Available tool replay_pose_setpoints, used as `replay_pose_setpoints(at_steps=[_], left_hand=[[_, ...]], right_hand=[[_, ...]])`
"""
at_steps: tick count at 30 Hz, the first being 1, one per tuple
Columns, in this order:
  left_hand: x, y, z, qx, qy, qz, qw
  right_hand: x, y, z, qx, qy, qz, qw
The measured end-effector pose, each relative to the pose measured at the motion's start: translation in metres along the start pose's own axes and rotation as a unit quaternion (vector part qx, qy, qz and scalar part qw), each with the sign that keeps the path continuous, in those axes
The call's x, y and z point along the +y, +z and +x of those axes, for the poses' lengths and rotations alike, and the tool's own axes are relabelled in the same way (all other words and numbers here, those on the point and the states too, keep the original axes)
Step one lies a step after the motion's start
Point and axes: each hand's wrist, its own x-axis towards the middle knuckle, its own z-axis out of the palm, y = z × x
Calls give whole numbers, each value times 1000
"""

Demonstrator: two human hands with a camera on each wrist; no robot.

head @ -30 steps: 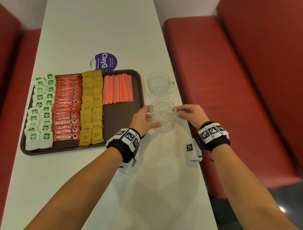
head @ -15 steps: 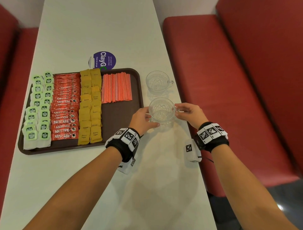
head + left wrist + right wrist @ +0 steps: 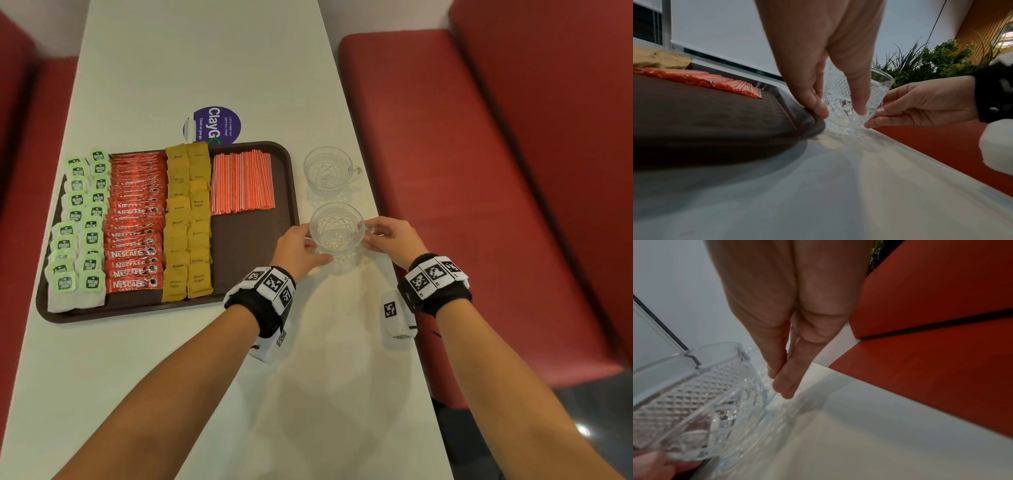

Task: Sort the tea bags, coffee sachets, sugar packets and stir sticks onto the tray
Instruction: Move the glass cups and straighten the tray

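Note:
A brown tray [image 3: 246, 246] lies on the white table. It holds green tea bags [image 3: 78, 233], red coffee sachets [image 3: 135, 222], yellow sugar packets [image 3: 188, 219] and striped stir sticks [image 3: 242, 183] in separate columns. A cut-glass cup [image 3: 337, 229] stands on the table just off the tray's right rim. My left hand [image 3: 317, 248] grips its left side with thumb and fingers. My right hand [image 3: 371, 236] pinches it at the handle side. In the left wrist view my left hand [image 3: 838, 110] is curled round the cup [image 3: 840, 91], next to the tray corner [image 3: 801, 116]. The right wrist view has the cup [image 3: 694, 386] beside my right hand [image 3: 781, 382].
A second glass cup [image 3: 327, 171] stands just behind the held one, its handle to the right. A round purple sticker [image 3: 214, 125] lies behind the tray. The table's right edge runs close to both cups. Red benches [image 3: 479, 171] flank the table.

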Motion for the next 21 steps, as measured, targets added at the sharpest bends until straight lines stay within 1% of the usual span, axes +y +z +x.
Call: replay_pose_setpoints(at_steps=[10, 14, 16, 18, 19, 21], left_hand=[[3, -1, -2, 1, 2, 12, 1000], [1, -10, -15, 5, -10, -2, 1000], [-6, -25, -33, 14, -21, -17, 1000], [-19, -49, -57, 50, -15, -30, 998], [-28, -64, -70, 80, -10, -32, 996], [-50, -98, -98, 155, -16, -40, 987]], right_hand=[[-5, 0, -4, -2, 3, -10, 1000], [-8, -4, -17, 10, 32, -49, 998], [-5, -5, -30, 31, 62, -37, 997], [-3, -1, -50, 43, 90, -43, 994], [-3, 3, -62, 37, 95, -87, 991], [-6, 17, -87, 3, 79, -195, 978]])
